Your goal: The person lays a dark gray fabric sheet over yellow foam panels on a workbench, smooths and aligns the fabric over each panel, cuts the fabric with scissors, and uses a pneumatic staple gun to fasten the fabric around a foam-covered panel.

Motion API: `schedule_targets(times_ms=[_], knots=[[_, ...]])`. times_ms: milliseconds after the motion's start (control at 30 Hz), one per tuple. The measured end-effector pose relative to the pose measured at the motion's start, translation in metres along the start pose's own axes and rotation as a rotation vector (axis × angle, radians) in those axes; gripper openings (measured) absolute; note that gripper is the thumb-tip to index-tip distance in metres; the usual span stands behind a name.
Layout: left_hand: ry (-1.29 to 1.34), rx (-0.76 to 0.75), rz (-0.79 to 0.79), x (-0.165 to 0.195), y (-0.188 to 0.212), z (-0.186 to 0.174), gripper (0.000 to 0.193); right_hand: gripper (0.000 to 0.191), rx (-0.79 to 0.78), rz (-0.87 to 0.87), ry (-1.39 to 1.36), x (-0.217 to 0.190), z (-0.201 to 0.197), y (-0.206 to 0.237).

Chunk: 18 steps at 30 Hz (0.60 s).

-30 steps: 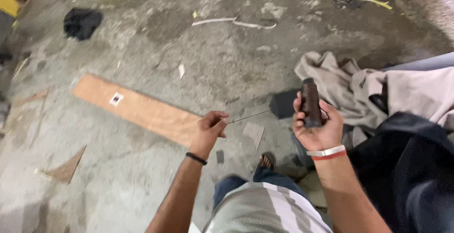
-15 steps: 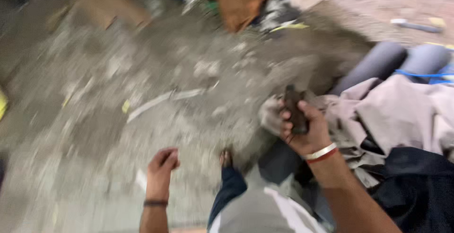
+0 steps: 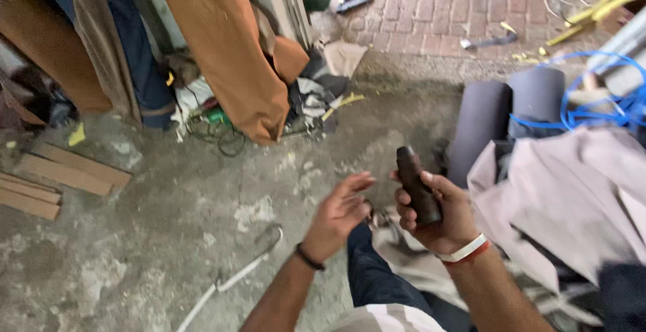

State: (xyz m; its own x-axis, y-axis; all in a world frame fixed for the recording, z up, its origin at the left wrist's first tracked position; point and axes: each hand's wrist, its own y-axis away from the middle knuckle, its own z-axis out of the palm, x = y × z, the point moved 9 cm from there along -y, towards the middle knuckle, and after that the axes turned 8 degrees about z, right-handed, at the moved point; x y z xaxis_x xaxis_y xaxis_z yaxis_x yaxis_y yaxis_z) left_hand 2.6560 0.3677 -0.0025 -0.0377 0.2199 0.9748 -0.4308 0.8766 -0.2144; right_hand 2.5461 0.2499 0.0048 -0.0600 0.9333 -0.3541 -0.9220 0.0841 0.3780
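My right hand (image 3: 437, 217) grips a dark brown, cylinder-shaped handle (image 3: 416, 187) upright, with a red and white band on that wrist. My left hand (image 3: 340, 214) hovers just left of it with the fingers spread and slightly blurred, holding nothing, a black band on its wrist. Both hands are above my knee in dark blue trousers (image 3: 377, 278), over a rough concrete floor (image 3: 168, 238).
Beige cloth (image 3: 572, 197) is heaped at the right beside two grey rolls (image 3: 505, 116) and blue cord (image 3: 605, 103). Orange and blue fabric (image 3: 229, 49) hangs at the upper left above tangled wires. Wooden boards (image 3: 60, 170) lie far left, a white strip (image 3: 235, 281) on the floor, brick paving (image 3: 457, 9) beyond.
The view has swung up and to the right, from the floor with a long board to hanging fabric and brick paving. My left hand let go of a thin wire and opened beside the handle.
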Motion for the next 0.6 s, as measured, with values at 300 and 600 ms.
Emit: schedule_targets(times_ms=[300, 600], knots=[[0.235, -0.190, -0.405, -0.094, -0.288, -0.079, 0.037, 0.054, 0.076, -0.067, -0.034, -0.211, 0.028, -0.201], [0.616, -0.258, -0.277, -0.150, -0.615, -0.149, 0.035, 0.042, 0.129, -0.147, -0.004, -0.423, 0.008, -0.424]])
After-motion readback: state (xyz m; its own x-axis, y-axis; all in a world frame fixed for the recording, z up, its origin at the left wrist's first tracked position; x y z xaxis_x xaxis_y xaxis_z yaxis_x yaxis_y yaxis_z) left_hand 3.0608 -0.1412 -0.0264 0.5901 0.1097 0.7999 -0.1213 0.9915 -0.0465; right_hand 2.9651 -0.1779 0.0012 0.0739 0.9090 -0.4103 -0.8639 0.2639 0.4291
